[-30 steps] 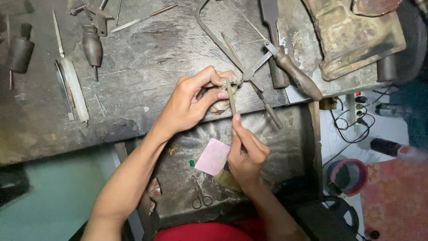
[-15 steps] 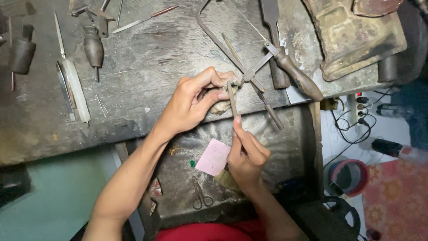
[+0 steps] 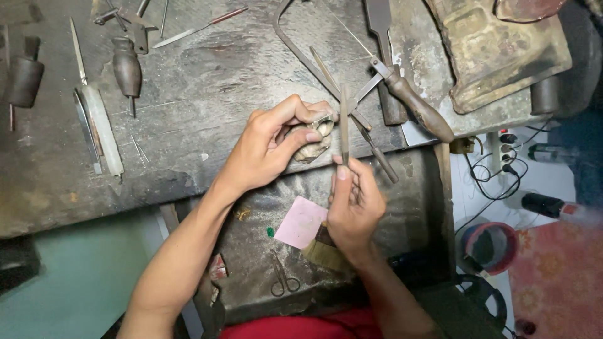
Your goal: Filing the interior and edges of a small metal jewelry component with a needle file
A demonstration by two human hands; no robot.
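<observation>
At the crowded bench's (image 3: 188,144) edge, left fingers (image 3: 295,125) pinch a ring (image 3: 323,122); right fingers (image 3: 342,172) grip a file (image 3: 343,122).

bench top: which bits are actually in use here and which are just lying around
In use:
left hand pinching a small metal piece
right hand holding a thin file against it

Lying about:
saw frame with wooden handle
small scissors
pink paper
brush
wooden-handled awl

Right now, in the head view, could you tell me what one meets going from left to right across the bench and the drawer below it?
Dark wooden handle → pale flat tool → left hand → pink paper → file in the right hand → wooden-handled saw frame → rusty metal tray.
</observation>
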